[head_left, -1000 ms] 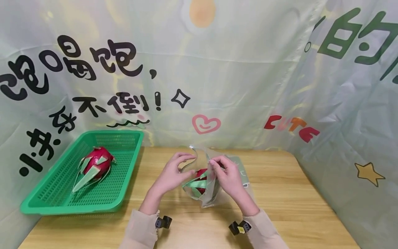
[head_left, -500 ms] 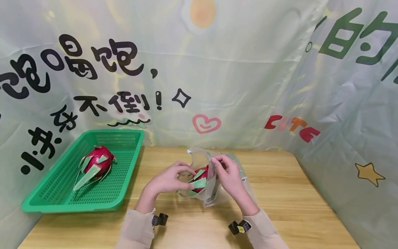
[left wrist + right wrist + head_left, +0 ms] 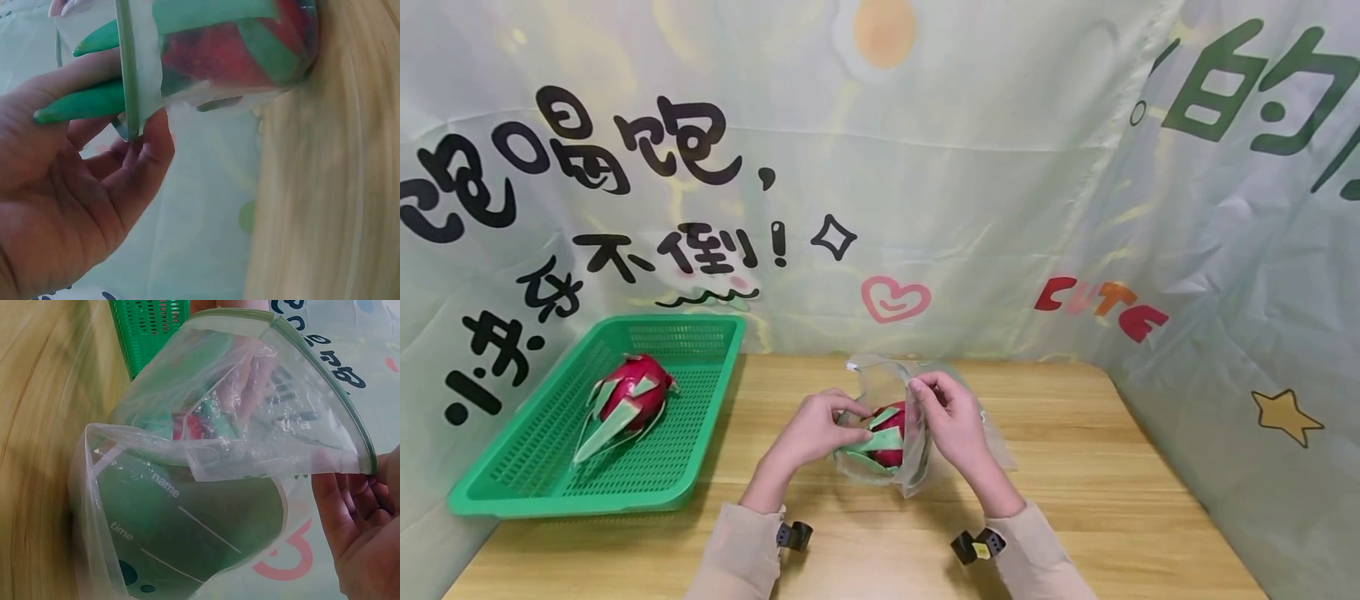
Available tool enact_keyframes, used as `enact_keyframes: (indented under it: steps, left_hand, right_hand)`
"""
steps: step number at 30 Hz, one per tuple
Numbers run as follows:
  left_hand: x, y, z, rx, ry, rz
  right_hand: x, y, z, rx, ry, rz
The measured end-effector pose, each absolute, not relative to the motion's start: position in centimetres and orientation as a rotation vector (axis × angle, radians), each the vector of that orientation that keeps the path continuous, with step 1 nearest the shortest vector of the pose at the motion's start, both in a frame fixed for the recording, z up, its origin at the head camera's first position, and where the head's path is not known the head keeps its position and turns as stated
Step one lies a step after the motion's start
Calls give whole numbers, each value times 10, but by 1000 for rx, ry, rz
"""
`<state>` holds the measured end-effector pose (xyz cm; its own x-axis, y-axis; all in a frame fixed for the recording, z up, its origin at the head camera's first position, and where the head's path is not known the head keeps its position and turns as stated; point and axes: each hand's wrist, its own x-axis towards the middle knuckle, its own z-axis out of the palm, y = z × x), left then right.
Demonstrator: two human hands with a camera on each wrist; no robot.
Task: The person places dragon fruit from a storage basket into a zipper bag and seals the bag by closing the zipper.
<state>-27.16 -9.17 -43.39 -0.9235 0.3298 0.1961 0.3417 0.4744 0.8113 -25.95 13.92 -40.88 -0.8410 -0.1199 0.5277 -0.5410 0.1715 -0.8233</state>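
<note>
A red dragon fruit with green leafy scales (image 3: 891, 435) lies inside a clear zip bag with a green panel (image 3: 181, 525) on the table. My left hand (image 3: 820, 429) is at the bag's mouth from the left, thumb and fingers around the scaly end of the fruit. Two green scale tips stick out past the rim in the left wrist view, beside the thumb. Some fingertips are partly hidden by the bag. My right hand (image 3: 951, 421) pinches the bag's zip edge on the right and holds the mouth wide. The panel reads "name" and "time".
A green plastic basket (image 3: 700, 467) stands at the left of the wooden table (image 3: 1097, 517). Another dragon fruit (image 3: 632, 396) lies in it. A printed cloth (image 3: 1000, 208) hangs behind and along the sides.
My left hand drew back left and lower, then moved slightly right again at the fruit's scaly end. My right hand kept hold of the bag edge; the bag's green panel swung behind it.
</note>
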Motion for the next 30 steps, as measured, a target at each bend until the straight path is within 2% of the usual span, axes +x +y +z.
enact_keyframes:
  steps: [6, 17, 30]
  left_hand:
    - [-271, -102, -430, -630, -2650, -1588]
    - [-266, -102, -419, -438, -2441, -1850]
    - [-277, -81, -365, -247, -2038, -2026]
  right_hand:
    - [-259, 142, -407, 657, -2078, 1761]
    - [-257, 150, -399, 527, -2058, 1820]
    - [-273, 167, -361, 457, -1966, 1837]
